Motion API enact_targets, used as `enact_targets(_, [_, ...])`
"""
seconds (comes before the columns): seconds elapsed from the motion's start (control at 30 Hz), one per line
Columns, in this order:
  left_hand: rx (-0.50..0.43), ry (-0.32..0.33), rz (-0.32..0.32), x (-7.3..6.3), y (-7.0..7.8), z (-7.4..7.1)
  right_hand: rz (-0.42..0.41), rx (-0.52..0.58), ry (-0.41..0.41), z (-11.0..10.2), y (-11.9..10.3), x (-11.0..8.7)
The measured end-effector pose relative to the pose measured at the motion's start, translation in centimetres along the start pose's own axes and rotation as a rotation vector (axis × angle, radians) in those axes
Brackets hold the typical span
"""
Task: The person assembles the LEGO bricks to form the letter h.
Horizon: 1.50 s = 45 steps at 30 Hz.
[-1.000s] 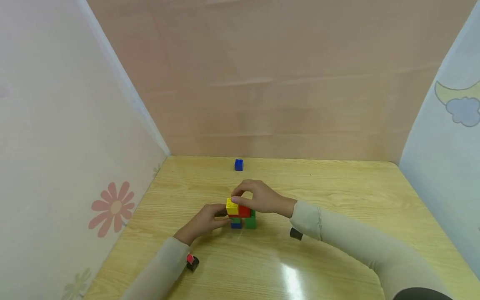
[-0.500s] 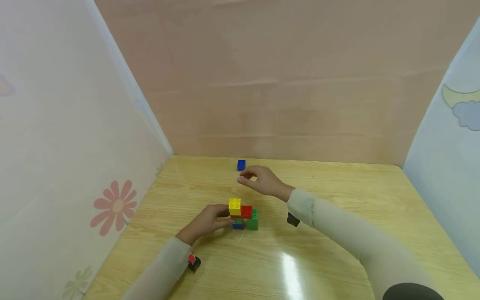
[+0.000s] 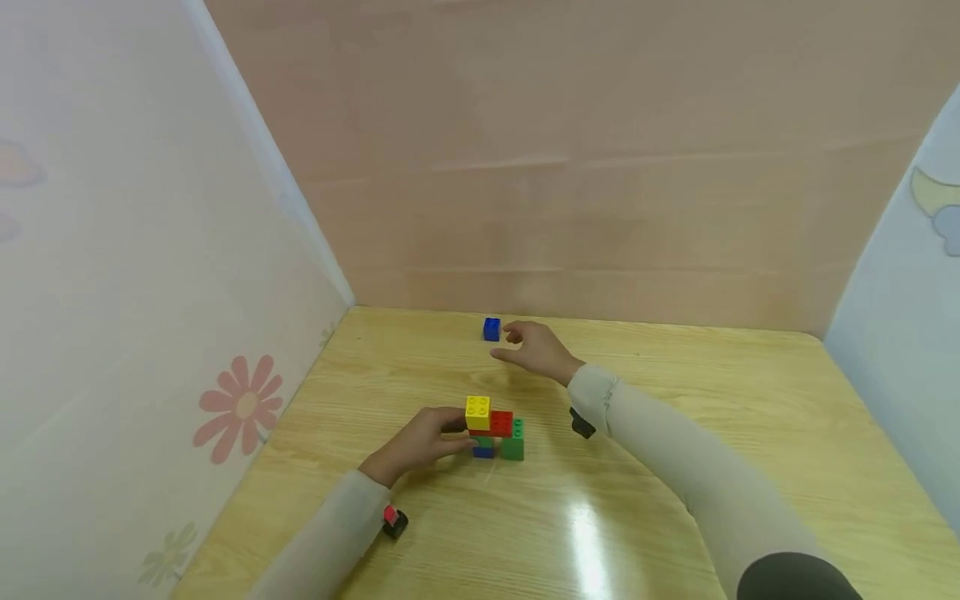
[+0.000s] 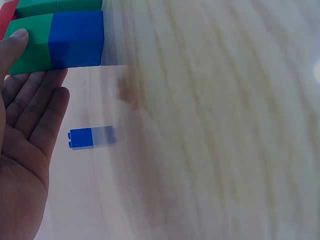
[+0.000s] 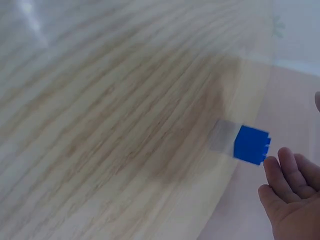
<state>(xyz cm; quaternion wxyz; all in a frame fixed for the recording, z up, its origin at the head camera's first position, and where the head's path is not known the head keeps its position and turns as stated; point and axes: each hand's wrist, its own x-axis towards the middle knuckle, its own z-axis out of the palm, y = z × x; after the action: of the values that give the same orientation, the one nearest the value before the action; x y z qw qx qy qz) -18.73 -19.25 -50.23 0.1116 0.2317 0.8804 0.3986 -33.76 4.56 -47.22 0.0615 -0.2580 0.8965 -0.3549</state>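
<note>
My left hand [image 3: 411, 444] holds the left side of a small toy-brick structure standing on the table. A yellow brick [image 3: 477, 413] tops it, above a red brick [image 3: 502, 423] that bridges two supports. The right support is a green brick [image 3: 513, 447]; the left has green over a blue brick [image 4: 77, 39]. In the left wrist view my thumb lies on the left support's green brick [image 4: 37, 47], with fingers on its opposite side. Farther back, my right hand [image 3: 540, 350] is just right of a loose blue brick [image 3: 491, 330], apart from it, fingers loosely bent with nothing between them.
The wooden table [image 3: 675, 467] meets a brown back wall [image 3: 570, 208], close behind the loose blue brick. Pale side walls stand left and right. A black band piece with red [image 3: 394, 522] is by the left sleeve, another black piece [image 3: 582, 423] under the right wrist.
My right hand has left the yellow brick on top of the structure and moved back to beside the loose blue brick. My left hand keeps its hold. The head view has shifted slightly.
</note>
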Motion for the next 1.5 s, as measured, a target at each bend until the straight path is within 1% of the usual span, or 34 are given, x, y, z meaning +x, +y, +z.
enact_targets(0.23, [0.003,-0.01,-0.001,0.3,0.1,-0.1,0.041,0.036,-0.011,0.0,0.9,0.9])
enact_targets(0.47, [-0.03,-0.005,-0.004,0.2,0.2,0.1,0.072,-0.005,0.0,0.5,1.3,1.7])
enact_targets(0.6, [-0.028,-0.002,0.002,-0.1,0.2,0.3,0.083,-0.016,-0.005,1.2,1.3,2.3])
enact_targets(0.87, [-0.017,0.009,0.028,0.0,0.3,0.4,0.052,-0.044,0.072,1.7,1.7,3.5])
enact_targets(0.97, [-0.017,0.002,0.031,0.0,0.3,0.5,0.06,-0.038,0.074,2.0,1.9,3.7])
enact_targets(1.07, [-0.012,-0.005,0.013,-0.1,0.3,0.5,0.062,-0.036,0.073,2.4,2.1,3.9])
enact_targets(1.2, [-0.002,0.0,-0.005,-0.4,0.6,0.4,0.044,-0.056,0.084,2.8,2.1,4.3])
enact_targets(1.33, [0.001,0.007,0.003,-0.5,0.7,0.2,0.04,-0.055,0.093,3.0,1.8,4.7])
enact_targets(1.5, [-0.001,0.002,0.019,-0.5,0.6,0.0,0.062,-0.042,0.088,3.2,1.7,4.8])
